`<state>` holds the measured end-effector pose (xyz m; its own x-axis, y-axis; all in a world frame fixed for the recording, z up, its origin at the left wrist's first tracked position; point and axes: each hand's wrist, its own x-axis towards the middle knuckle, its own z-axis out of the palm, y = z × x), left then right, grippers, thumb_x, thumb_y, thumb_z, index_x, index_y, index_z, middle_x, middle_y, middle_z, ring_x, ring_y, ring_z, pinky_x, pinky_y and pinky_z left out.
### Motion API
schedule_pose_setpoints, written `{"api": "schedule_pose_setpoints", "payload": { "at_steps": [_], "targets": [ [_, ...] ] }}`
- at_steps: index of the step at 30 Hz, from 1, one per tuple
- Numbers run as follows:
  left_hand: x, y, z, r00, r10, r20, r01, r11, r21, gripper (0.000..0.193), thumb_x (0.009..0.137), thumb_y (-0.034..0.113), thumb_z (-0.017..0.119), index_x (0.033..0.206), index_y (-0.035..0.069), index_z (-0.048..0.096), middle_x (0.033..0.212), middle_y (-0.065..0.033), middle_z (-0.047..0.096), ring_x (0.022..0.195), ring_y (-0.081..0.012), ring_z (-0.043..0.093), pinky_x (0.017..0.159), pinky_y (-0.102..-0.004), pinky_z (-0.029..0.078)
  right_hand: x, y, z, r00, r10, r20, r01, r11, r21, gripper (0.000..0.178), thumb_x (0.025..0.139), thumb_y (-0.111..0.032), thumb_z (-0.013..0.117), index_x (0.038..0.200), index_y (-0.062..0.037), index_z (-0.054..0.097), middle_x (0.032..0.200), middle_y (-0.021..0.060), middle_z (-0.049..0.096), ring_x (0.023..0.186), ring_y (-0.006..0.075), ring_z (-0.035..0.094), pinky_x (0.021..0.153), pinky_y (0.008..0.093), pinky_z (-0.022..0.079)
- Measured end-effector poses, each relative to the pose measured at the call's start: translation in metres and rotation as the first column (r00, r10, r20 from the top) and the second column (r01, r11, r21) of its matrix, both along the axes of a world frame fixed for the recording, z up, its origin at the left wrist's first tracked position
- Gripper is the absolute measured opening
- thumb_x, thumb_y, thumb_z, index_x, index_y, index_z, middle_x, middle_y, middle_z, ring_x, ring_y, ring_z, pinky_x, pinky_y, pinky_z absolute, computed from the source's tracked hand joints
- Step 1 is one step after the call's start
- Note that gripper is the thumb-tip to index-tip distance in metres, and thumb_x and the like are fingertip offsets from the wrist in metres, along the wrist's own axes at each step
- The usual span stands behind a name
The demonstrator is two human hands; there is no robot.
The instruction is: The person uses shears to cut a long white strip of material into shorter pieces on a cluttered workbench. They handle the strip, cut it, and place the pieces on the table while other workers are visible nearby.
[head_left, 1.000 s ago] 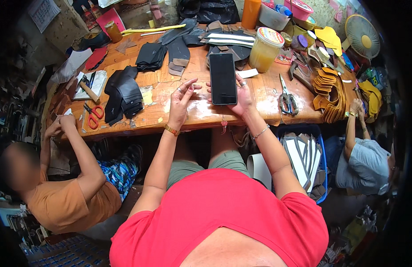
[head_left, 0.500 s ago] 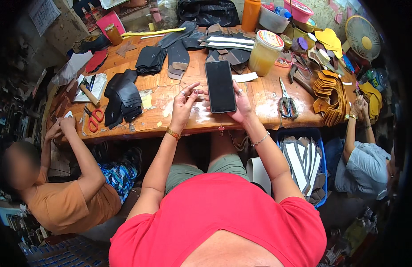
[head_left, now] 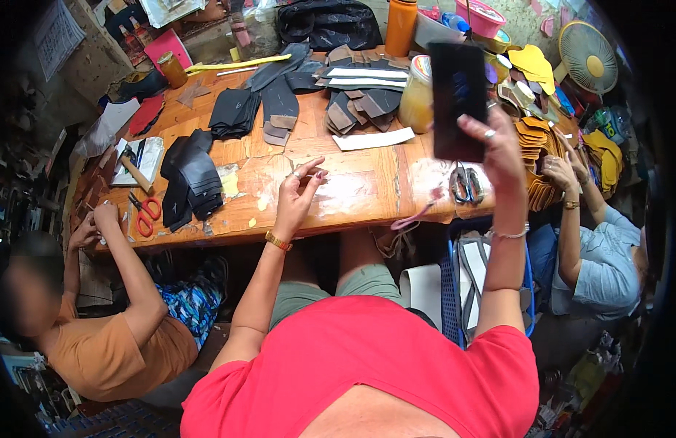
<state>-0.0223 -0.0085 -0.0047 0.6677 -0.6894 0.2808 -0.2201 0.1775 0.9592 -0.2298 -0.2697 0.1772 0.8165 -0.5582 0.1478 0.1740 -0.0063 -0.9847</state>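
Smartphone (head_left: 458,102), black and rectangular, is held up over the glossy brown wooden bench (head_left: 269,157), not set down; the right hand (head_left: 504,146) clasps its lower right edge. The left hand (head_left: 297,201) hovers, its grip relaxed and empty.

Right hand (head_left: 504,150) holds blurred phone (head_left: 458,84); left hand (head_left: 297,198) seemingly above table (head_left: 363,179).

No text legible — the wall sheet (head_left: 58,36) (upper left) looks blurred.
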Motion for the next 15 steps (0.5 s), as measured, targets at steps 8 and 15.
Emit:
{"api": "schedule_pose_setpoints", "payload": {
  "at_steps": [8, 15],
  "targets": [
    [0.001, -0.005, 0.000, 0.980, -0.014, 0.201, -0.008, 0.994, 0.109, 0.032, 0.099, 0.007, 0.059, 0.131, 0.002, 0.062, 0.104, -0.0074, 0.070, 0.098, -0.0143, 0.067, 0.089, -0.0276, 0.052, 0.022, -0.160, 0.082, 0.956, -0.168, 0.240, 0.293, 0.568, -0.769, 0.038, 0.091, -0.006, 0.069, 0.127, 0.0036, 0.060, 0.119, 0.0080, 0.066, 0.106, 0.0135, 0.064, 0.094, 0.0273, 0.051],
    [0.002, -0.006, 0.003, 0.959, 0.000, 0.283, -0.043, 0.988, 0.147, 0.033, 0.096, 0.003, 0.061, 0.128, 0.003, 0.064, 0.102, -0.0094, 0.070, 0.096, -0.0157, 0.067, 0.087, -0.0286, 0.051, 0.132, -0.253, 0.050, 0.993, -0.094, 0.077, 0.118, 0.581, -0.806, 0.037, 0.085, -0.004, 0.073, 0.119, 0.0060, 0.062, 0.102, 0.0082, 0.069, 0.084, 0.0104, 0.065, 0.072, 0.0237, 0.053]
  ]
}}
